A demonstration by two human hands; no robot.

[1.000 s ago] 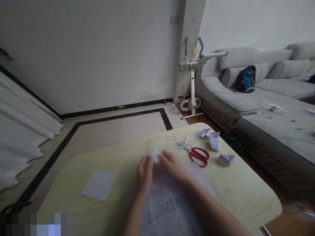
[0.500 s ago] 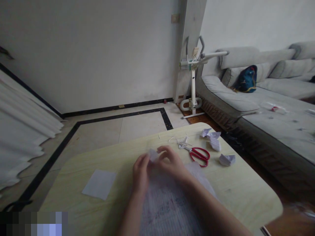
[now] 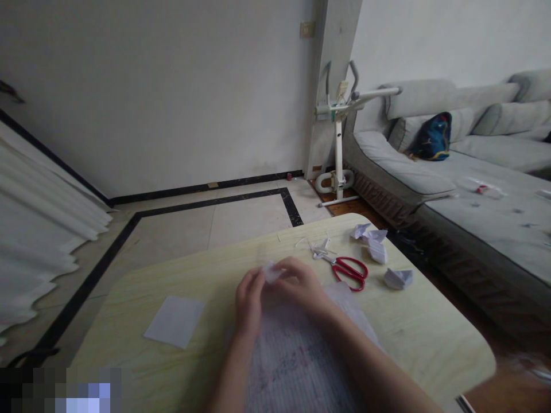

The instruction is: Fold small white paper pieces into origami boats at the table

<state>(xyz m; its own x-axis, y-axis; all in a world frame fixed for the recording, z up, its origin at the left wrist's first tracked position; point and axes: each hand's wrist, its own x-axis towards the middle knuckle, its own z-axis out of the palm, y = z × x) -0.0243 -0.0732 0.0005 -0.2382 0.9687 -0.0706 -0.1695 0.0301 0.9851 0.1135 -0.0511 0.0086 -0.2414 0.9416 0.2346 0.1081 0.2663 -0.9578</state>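
Between my two hands is a small folded piece of white paper (image 3: 271, 273), partly hidden by the fingers. My left hand (image 3: 249, 295) pinches its left side, and my right hand (image 3: 299, 284) grips it from the right with bent fingers. Below my hands and forearms lies a large lined sheet with writing (image 3: 297, 355). A square of white paper (image 3: 174, 322) lies flat to the left of my left hand. Red-handled scissors (image 3: 350, 273) rest just beyond my right hand, their blades toward some white scraps (image 3: 322, 248).
Several folded paper pieces (image 3: 376, 246) sit near the table's far right corner, with another folded piece (image 3: 398, 279) nearer. The pale wooden table (image 3: 430, 338) has rounded corners. Past it stand a white exercise machine (image 3: 338, 137) and a grey sofa (image 3: 495, 212) with a blue backpack (image 3: 434, 137).
The folded paper between my hands sits slightly lower and shows less above the fingers. My right fingers have closed in a little over it. The things lying on the table have stayed put.
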